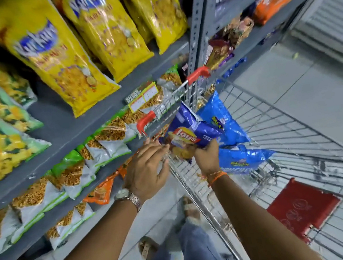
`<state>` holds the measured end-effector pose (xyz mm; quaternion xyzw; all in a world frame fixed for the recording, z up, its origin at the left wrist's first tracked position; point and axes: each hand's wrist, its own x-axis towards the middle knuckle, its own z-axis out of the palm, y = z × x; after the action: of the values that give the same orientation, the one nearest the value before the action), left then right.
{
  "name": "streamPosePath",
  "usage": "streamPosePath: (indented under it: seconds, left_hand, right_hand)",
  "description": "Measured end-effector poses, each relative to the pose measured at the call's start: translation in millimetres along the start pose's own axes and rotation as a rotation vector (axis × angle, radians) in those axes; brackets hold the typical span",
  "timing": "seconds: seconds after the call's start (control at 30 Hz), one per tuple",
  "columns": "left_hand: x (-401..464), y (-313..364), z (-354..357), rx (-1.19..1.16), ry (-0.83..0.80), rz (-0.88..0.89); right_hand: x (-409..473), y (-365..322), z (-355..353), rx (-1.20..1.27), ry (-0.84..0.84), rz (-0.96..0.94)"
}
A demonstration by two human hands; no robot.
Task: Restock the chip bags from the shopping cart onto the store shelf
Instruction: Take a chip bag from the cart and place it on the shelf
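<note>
Blue Lay's bag [186,137] is above the cart rim [179,169], beside the shelf [72,132]. Right hand [207,157] grips its lower end; left hand [147,167], fingers spread, touches its edge. Advice: support both ends, avoid crushing, carry left into a gap.

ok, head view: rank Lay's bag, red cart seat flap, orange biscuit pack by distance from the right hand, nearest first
1. Lay's bag: held in the right hand, over the cart's rim.
2. Red cart seat flap: lower right, inside the cart.
3. Orange biscuit pack: upper right shelf.
</note>
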<state>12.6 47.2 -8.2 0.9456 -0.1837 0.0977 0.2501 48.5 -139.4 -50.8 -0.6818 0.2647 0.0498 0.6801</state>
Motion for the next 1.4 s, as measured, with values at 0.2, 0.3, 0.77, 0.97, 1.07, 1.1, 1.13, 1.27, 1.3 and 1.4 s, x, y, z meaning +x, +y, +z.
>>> streamPosePath:
  seconds: [0.2, 0.3, 0.77, 0.97, 1.07, 1.1, 1.13, 1.27, 1.3, 1.4]
  left_hand:
    - [15, 10, -123, 0.126, 0.318, 0.029]
    - [6, 6, -197, 0.217, 0.497, 0.022]
    - [-172, -35, -447, 0.766, 0.926, -0.227]
    - [-243, -74, -502, 0.833, 0.857, -0.378]
    - [-267, -94, -517, 0.848, 0.842, -0.409]
    - [-272, -100, -520, 0.857, 0.835, -0.408]
    - [-276, -105, -521, 0.862, 0.827, -0.406]
    - [-277, -118, -524, 0.812, 0.854, -0.39]
    - [-276, -120, -524, 0.794, 0.873, -0.376]
    - [-271, -124, -521, 0.751, 0.948, -0.332]
  right_hand:
    - [-39, -109, 19, 0.109, -0.229, -0.216]
    - [-74, -183, 47, 0.089, -0.342, -0.388]
    - [-305, -379, 220, 0.189, -1.105, -0.783]
    - [-371, -383, 328, 0.139, -1.221, -0.826]
    - [-388, -378, 364, 0.11, -1.229, -0.802]
    - [-393, -377, 373, 0.102, -1.23, -0.798]
    - [-396, -377, 381, 0.087, -1.226, -0.799]
    - [-406, -377, 399, 0.043, -1.169, -0.839]
    - [-407, -377, 401, 0.032, -1.15, -0.854]
    - [-406, -376, 403, -0.021, -1.056, -0.935]
